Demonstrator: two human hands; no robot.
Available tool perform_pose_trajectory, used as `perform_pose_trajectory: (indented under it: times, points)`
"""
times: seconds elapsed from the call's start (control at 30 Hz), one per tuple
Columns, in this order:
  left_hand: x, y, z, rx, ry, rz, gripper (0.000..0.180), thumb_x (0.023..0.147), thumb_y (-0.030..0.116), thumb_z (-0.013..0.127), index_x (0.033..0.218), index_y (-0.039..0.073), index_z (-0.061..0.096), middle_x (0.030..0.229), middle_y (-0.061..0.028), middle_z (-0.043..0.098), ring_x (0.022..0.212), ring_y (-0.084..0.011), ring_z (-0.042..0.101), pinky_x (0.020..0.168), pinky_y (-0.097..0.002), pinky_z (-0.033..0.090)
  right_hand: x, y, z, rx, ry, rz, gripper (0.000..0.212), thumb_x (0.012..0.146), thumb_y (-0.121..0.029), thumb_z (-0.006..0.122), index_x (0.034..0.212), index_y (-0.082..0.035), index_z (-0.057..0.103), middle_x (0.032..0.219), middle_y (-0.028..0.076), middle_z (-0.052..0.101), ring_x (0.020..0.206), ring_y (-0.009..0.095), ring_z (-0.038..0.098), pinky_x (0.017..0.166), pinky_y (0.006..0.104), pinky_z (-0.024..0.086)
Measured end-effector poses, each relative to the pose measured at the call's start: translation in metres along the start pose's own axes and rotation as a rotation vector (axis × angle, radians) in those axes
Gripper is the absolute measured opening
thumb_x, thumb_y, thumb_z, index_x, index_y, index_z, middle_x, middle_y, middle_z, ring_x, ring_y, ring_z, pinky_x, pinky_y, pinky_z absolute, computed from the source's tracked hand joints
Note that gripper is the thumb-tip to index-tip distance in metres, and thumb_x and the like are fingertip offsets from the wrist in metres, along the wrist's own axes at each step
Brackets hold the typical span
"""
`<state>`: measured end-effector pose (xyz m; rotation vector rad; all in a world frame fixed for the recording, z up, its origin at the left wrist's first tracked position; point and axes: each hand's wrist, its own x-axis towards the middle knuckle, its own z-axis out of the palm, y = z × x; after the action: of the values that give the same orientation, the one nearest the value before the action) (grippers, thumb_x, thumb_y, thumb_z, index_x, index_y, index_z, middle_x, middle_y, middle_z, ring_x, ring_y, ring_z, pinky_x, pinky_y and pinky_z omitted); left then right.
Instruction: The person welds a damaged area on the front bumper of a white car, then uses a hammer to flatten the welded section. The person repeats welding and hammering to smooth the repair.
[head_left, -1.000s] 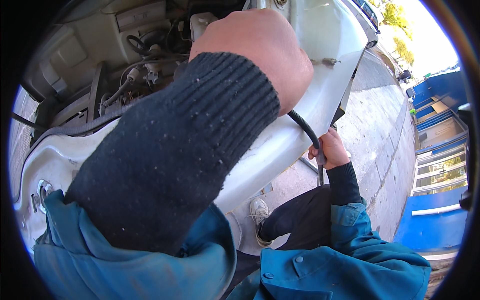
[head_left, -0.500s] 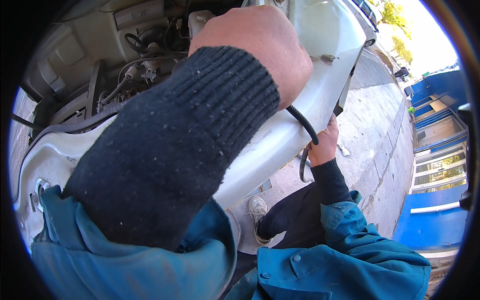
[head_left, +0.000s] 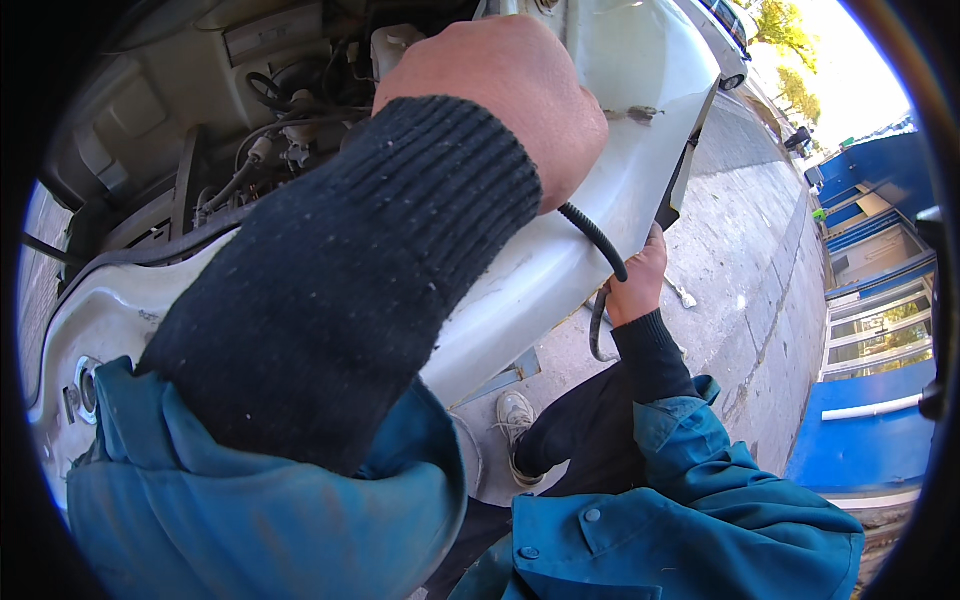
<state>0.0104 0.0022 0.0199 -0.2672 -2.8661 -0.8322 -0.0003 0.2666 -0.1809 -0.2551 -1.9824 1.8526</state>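
Two hands engaged: left hand [head_left: 500, 95] fisted on black hose [head_left: 597, 237] at 12 o'clock; right hand [head_left: 638, 280] gripping its lower run at 3 o'clock; hose not yet seated on white car body [head_left: 560, 260].

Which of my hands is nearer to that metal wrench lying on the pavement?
Right. The right hand grips the black hose just beside the wrench; the left hand is higher up, fisted over the white car fender.

Glossy painted metal fender [head_left: 620, 130]; ribbed black rubber hose [head_left: 597, 235]; knit wool cuff [head_left: 400, 240].
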Motion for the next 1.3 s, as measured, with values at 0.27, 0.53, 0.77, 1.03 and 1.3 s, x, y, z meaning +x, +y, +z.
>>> perform_pose_trajectory:
  times: [0.27,0.53,0.77,1.03,1.3]
  points:
    - [0.004,-0.011,0.021,0.036,0.089,0.013,0.045,0.101,0.040,0.067,0.122,0.002,0.082,0.105,-0.0187,0.081,0.086,-0.0284,0.081,0.081,-0.0432,0.066,0.000,0.005,0.003,0.021,0.046,0.001,0.047,0.111,-0.040,0.065,0.138,-0.003,0.055,0.090,0.004,0.070,0.059,0.009,0.061,0.046,0.0252,0.045]
    - [-0.025,0.015,-0.013,-0.059,0.079,-0.103,0.042,0.100,0.031,0.065,0.102,-0.009,0.077,0.099,-0.0305,0.077,0.099,-0.0422,0.078,0.092,-0.0485,0.061,0.000,0.003,0.001,0.007,0.011,0.003,0.046,0.111,-0.041,0.065,0.136,-0.003,0.055,0.090,0.003,0.070,0.059,0.010,0.061,0.046,0.0252,0.044]
    - [-0.027,0.017,-0.017,-0.065,0.092,-0.099,0.042,0.100,0.031,0.064,0.101,-0.009,0.078,0.099,-0.0308,0.077,0.099,-0.0427,0.077,0.093,-0.0484,0.061,0.000,0.002,0.001,0.016,0.002,0.005,0.047,0.111,-0.043,0.065,0.135,-0.004,0.054,0.090,0.004,0.069,0.061,0.011,0.061,0.045,0.0265,0.045]
    - [-0.018,0.015,-0.026,-0.116,-0.022,-0.153,0.043,0.100,0.032,0.064,0.101,-0.009,0.078,0.099,-0.0310,0.077,0.100,-0.0426,0.077,0.094,-0.0478,0.061,0.005,0.006,-0.001,0.035,0.004,-0.006,0.048,0.110,-0.043,0.066,0.135,-0.003,0.054,0.089,0.003,0.067,0.060,0.011,0.059,0.044,0.0263,0.043]
    - [-0.024,0.022,-0.021,-0.049,0.029,-0.166,0.044,0.101,0.032,0.063,0.103,-0.009,0.077,0.100,-0.0311,0.077,0.101,-0.0420,0.077,0.094,-0.0474,0.061,0.003,0.002,-0.001,0.007,0.014,0.023,0.047,0.110,-0.042,0.067,0.135,-0.004,0.054,0.089,0.003,0.068,0.060,0.011,0.060,0.046,0.0262,0.045]
